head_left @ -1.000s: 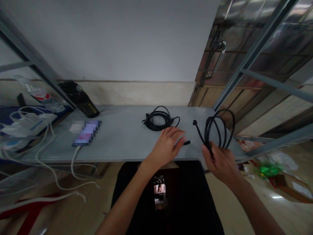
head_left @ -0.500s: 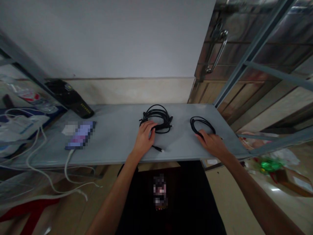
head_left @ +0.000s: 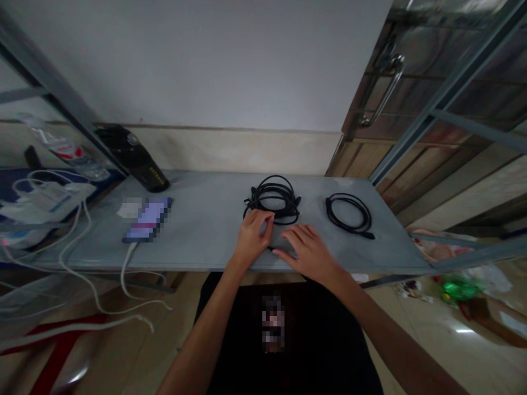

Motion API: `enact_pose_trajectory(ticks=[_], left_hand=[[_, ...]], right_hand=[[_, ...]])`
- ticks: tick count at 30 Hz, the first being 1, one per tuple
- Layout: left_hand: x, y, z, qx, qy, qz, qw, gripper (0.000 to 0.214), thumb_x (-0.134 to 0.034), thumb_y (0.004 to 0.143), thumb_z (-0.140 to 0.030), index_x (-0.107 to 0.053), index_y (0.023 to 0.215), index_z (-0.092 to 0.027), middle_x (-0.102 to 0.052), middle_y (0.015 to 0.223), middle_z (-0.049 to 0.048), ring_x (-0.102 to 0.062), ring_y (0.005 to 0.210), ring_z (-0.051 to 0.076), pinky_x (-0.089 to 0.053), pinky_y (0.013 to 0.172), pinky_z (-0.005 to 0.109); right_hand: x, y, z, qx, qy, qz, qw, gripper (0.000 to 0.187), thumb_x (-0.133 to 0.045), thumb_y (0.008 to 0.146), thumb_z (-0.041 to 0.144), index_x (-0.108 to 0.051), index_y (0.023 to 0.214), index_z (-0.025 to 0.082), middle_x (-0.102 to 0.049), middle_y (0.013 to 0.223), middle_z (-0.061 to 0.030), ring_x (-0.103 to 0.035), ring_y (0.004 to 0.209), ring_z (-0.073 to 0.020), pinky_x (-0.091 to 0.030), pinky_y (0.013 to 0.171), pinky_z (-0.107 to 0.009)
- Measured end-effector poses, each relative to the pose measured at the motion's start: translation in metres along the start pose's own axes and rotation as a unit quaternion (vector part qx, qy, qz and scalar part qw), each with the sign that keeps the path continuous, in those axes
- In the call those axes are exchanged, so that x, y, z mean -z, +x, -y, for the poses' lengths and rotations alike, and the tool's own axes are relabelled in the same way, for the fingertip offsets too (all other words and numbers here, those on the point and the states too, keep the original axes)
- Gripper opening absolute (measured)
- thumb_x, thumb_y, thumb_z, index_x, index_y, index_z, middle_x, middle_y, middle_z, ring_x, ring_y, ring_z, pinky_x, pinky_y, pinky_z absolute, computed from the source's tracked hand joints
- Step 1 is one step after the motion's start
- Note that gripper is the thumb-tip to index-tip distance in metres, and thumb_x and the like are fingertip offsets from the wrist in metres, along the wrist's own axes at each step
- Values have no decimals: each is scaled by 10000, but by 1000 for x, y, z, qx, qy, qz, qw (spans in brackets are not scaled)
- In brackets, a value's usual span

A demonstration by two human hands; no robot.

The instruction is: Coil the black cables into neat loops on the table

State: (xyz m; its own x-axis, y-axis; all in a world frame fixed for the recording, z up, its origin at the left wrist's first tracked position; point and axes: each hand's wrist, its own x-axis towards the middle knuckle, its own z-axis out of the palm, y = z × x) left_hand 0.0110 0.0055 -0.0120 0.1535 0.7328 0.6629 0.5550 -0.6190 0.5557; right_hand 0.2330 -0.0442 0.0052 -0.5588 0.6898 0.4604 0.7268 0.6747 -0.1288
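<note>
A tangled bundle of black cables (head_left: 275,192) lies in loops on the grey shelf (head_left: 206,219). At its near edge, my left hand (head_left: 254,236) is closed, thumb and fingertips pinched on a strand of black cable. My right hand (head_left: 310,255) hovers just right of it, thumb apart from the curled fingers, with nothing visible between them. A short dark piece of cable shows between the two hands, partly hidden. Farther right rests a separate coiled black cable (head_left: 349,222), untouched, one thick connector end pointing towards the front.
A phone (head_left: 147,220) with a white cord lies at the left, in front of a black bottle-shaped container (head_left: 135,162). White cables and a plastic bottle (head_left: 78,159) are farther left. Metal frame posts (head_left: 428,104) stand at both sides; a wall closes the back.
My right hand has let go of the separate coil and moved left, beside my left hand. The coil stays lying at the right. The view has shifted slightly.
</note>
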Motion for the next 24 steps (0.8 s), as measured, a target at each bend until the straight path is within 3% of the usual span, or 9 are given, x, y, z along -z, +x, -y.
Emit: enact_pose_trajectory(ticks=[3, 6, 10, 13, 16, 19, 24], left_hand=[[3, -5, -4, 15, -11, -35, 999, 191, -562, 1156, -265, -749, 1166, -232, -823, 1108, 116, -764, 1089, 293, -589, 1018, 466], [7, -9, -7, 6, -20, -67, 998, 203, -528, 1168, -247, -729, 1187, -228, -814, 1107, 113, -765, 1070, 275, -589, 980, 428], [10, -8, -6, -19, 19, -153, 988, 203, -499, 1187, -241, -702, 1193, -234, -786, 1077, 98, -734, 1049, 271, -572, 982, 442], [8, -2, 0, -10, 65, -207, 976, 188, -569, 1179, -293, -672, 1317, -218, -763, 1224, 139, -702, 1190, 307, -550, 1104, 517], [1, 1, 11, 28, 61, -184, 981, 343, -630, 1165, -361, -610, 1468, -201, -718, 1365, 181, -674, 1303, 333, -550, 1172, 556], [-8, 1, 23, 60, 27, -127, 990, 360, -620, 1171, -374, -606, 1490, -206, -724, 1333, 171, -699, 1276, 329, -584, 1154, 546], [-14, -3, 36, 89, 10, -86, 992, 350, -652, 1105, -232, -645, 1455, -223, -725, 1342, 164, -706, 1304, 345, -580, 1191, 583]], right_hand=[[-26, 22, 16, 4, -18, 55, 998, 416, -741, 1129, 513, -718, 1290, 131, -759, 1297, -182, -699, 1216, -353, -574, 1080, -493], [-40, 34, 15, 9, -52, 84, 995, 227, -677, 1163, 323, -735, 1249, 121, -762, 1217, -154, -702, 1173, -338, -571, 1066, -479], [-45, 36, 8, 7, -71, 77, 995, 179, -569, 1176, 188, -746, 1179, 155, -762, 1132, -134, -699, 1103, -319, -553, 1010, -463], [-48, 30, 2, -15, -68, 44, 997, 265, -513, 1151, 96, -731, 1297, 137, -776, 1200, -162, -698, 1161, -328, -545, 1036, -466], [-53, 25, -2, -48, -56, 1, 997, 342, -455, 1137, 62, -703, 1367, 112, -776, 1265, -192, -702, 1201, -341, -553, 1057, -480], [-56, 25, -6, -72, -33, -23, 997, 332, -443, 1153, 114, -673, 1392, 98, -775, 1291, -209, -717, 1194, -356, -574, 1053, -505], [-61, 46, -17, -79, -25, -25, 996, 451, -653, 1171, 388, -613, 1521, 106, -784, 1362, -226, -744, 1215, -385, -591, 1075, -538]])
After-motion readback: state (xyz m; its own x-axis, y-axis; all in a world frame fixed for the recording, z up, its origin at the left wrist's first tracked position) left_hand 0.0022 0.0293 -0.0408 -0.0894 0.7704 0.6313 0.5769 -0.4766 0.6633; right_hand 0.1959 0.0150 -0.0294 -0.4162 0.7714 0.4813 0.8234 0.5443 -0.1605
